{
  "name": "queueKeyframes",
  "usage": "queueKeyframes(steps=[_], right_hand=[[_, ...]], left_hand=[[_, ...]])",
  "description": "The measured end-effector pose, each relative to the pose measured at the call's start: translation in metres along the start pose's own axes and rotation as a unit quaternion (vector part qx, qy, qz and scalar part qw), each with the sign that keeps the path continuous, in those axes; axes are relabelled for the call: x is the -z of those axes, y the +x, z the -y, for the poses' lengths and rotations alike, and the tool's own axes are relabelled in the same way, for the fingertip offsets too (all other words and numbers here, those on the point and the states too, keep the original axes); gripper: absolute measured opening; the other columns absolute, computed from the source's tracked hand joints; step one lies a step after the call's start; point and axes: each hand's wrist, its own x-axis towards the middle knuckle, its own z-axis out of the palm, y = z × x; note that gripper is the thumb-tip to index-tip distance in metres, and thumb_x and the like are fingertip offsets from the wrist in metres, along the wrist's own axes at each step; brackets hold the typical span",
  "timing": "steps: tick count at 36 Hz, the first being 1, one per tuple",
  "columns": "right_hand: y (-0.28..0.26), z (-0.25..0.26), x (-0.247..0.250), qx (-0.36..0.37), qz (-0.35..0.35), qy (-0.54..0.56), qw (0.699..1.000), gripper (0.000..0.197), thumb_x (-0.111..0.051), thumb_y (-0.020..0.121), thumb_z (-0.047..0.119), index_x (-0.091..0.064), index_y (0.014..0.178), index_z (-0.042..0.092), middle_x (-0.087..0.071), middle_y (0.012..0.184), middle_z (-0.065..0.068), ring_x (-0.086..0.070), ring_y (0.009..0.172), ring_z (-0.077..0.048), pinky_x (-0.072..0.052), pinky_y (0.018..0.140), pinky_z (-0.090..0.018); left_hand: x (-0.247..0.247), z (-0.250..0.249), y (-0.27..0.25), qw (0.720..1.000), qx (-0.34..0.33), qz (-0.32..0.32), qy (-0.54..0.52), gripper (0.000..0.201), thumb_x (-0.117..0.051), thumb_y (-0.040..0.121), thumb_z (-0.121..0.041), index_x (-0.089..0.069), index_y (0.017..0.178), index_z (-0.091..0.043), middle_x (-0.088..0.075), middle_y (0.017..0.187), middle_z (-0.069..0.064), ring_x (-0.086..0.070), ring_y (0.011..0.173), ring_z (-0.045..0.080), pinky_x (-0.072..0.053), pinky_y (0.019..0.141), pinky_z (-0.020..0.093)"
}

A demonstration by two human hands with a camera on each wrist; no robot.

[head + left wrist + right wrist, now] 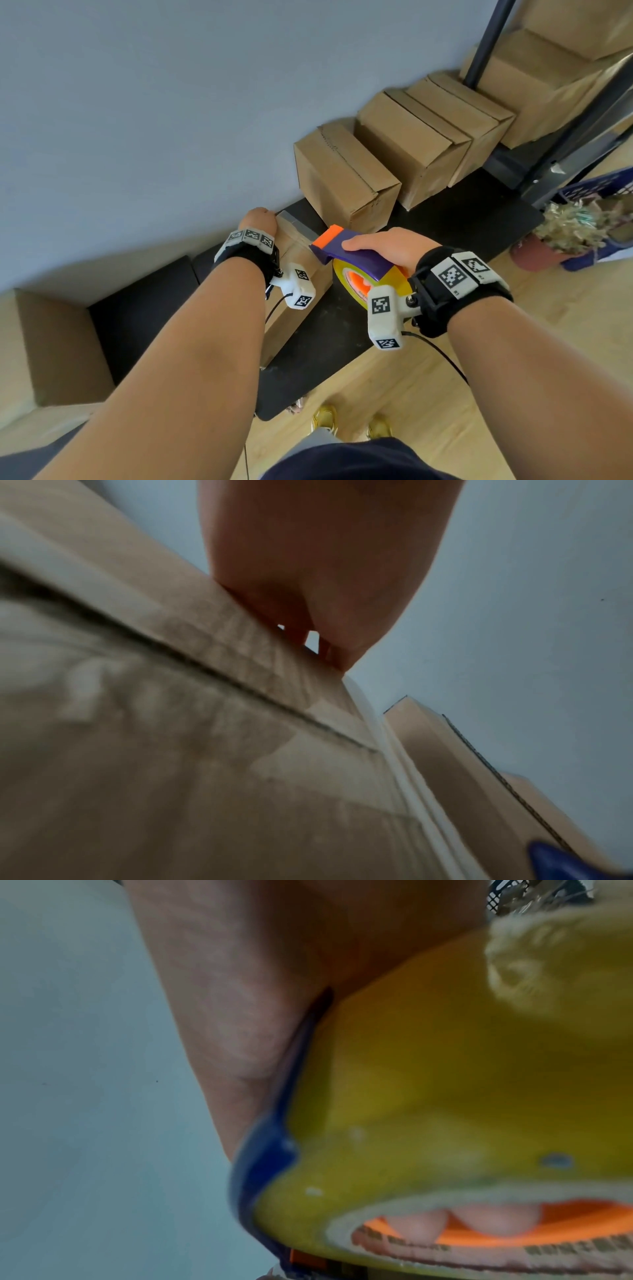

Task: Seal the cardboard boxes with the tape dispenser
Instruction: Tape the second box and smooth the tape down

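Note:
A cardboard box (294, 274) stands on a black bench, its top seam (205, 669) running under a strip of clear tape (296, 224). My left hand (258, 222) holds the box's far edge, with fingers (308, 588) curled over it. My right hand (387, 246) grips the tape dispenser (352, 253) beside the box's right end; the dispenser has a purple frame, an orange blade end and a yellow tape roll (445, 1069). Its orange end touches the box top near the tape. Two fingertips (496, 1221) show inside the roll's orange core.
Several more cardboard boxes (346, 178) line the wall on the black bench (462, 219), rising to the right by a dark metal post (486, 44). An open box (51, 342) sits at the left. A potted plant (575, 229) and blue crate (599, 185) stand on the wooden floor at right.

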Motion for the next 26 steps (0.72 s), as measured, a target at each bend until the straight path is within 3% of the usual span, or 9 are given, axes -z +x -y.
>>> queueKeyframes(steps=[5,8,10,14,18,20,23,26], right_hand=[[0.002,0.000,0.001,0.001,-0.002,0.001,1.000,0.059,-0.070,0.078,0.058,-0.060,0.116,0.014,-0.070,0.105,-0.010,-0.067,0.097,-0.024,-0.051,0.097,-0.041],[0.002,-0.002,0.000,-0.002,-0.004,0.006,1.000,0.058,-0.071,0.078,0.058,-0.059,0.115,0.015,-0.069,0.104,-0.009,-0.067,0.096,-0.023,-0.052,0.096,-0.040],[0.004,-0.003,-0.002,-0.004,-0.008,0.013,1.000,0.057,-0.072,0.077,0.058,-0.059,0.115,0.016,-0.069,0.104,-0.009,-0.067,0.096,-0.023,-0.052,0.096,-0.041],[0.004,-0.003,-0.003,-0.003,-0.016,0.013,1.000,0.057,-0.073,0.075,0.059,-0.060,0.113,0.017,-0.069,0.105,-0.008,-0.067,0.096,-0.023,-0.052,0.096,-0.041],[0.003,-0.003,-0.004,0.000,-0.023,0.017,1.000,0.059,-0.074,0.076,0.056,-0.061,0.115,0.014,-0.070,0.106,-0.009,-0.067,0.097,-0.024,-0.052,0.097,-0.041],[0.002,-0.002,-0.005,0.003,-0.027,0.019,0.999,0.062,-0.075,0.075,0.056,-0.062,0.117,0.013,-0.070,0.108,-0.010,-0.067,0.098,-0.025,-0.052,0.097,-0.042],[0.000,-0.002,-0.007,0.007,-0.029,0.016,0.999,0.062,-0.073,0.077,0.056,-0.059,0.120,0.013,-0.067,0.112,-0.011,-0.065,0.100,-0.025,-0.051,0.098,-0.042],[-0.002,-0.004,-0.008,0.013,-0.032,0.013,0.999,0.064,-0.072,0.078,0.056,-0.058,0.122,0.013,-0.067,0.114,-0.011,-0.065,0.101,-0.025,-0.051,0.098,-0.041]], left_hand=[[0.001,0.002,-0.005,1.000,0.000,0.004,0.003,0.031,-0.035,0.099,-0.002,-0.046,0.127,0.003,-0.052,0.129,0.023,-0.052,0.118,0.036,-0.042,0.092,0.037],[0.000,0.003,-0.007,0.999,0.001,-0.046,-0.005,0.030,-0.040,0.099,-0.016,-0.053,0.122,-0.001,-0.056,0.124,0.020,-0.055,0.112,0.035,-0.044,0.087,0.038],[-0.001,0.003,-0.008,0.995,-0.032,-0.099,0.006,0.027,-0.047,0.095,-0.019,-0.058,0.117,-0.006,-0.055,0.123,0.014,-0.054,0.111,0.031,-0.043,0.086,0.035],[-0.008,0.002,-0.017,0.989,-0.084,-0.111,0.039,0.024,-0.047,0.092,-0.015,-0.065,0.109,-0.014,-0.062,0.117,0.008,-0.058,0.107,0.026,-0.043,0.082,0.031],[-0.010,0.008,-0.025,0.981,-0.127,-0.130,0.064,0.024,-0.048,0.093,-0.019,-0.068,0.102,-0.012,-0.065,0.106,0.008,-0.059,0.101,0.027,-0.044,0.078,0.032],[-0.011,0.007,-0.029,0.970,-0.153,-0.136,0.132,0.028,-0.044,0.091,-0.021,-0.068,0.093,-0.007,-0.062,0.096,0.011,-0.055,0.100,0.031,-0.041,0.075,0.033],[-0.017,0.007,-0.038,0.952,-0.175,-0.148,0.204,0.034,-0.042,0.092,-0.034,-0.067,0.098,-0.011,-0.057,0.106,0.007,-0.046,0.106,0.027,-0.041,0.085,0.037],[-0.027,0.011,-0.049,0.951,-0.181,-0.149,0.202,0.038,-0.045,0.094,-0.039,-0.062,0.112,-0.010,-0.053,0.121,0.007,-0.044,0.114,0.026,-0.041,0.092,0.038]])
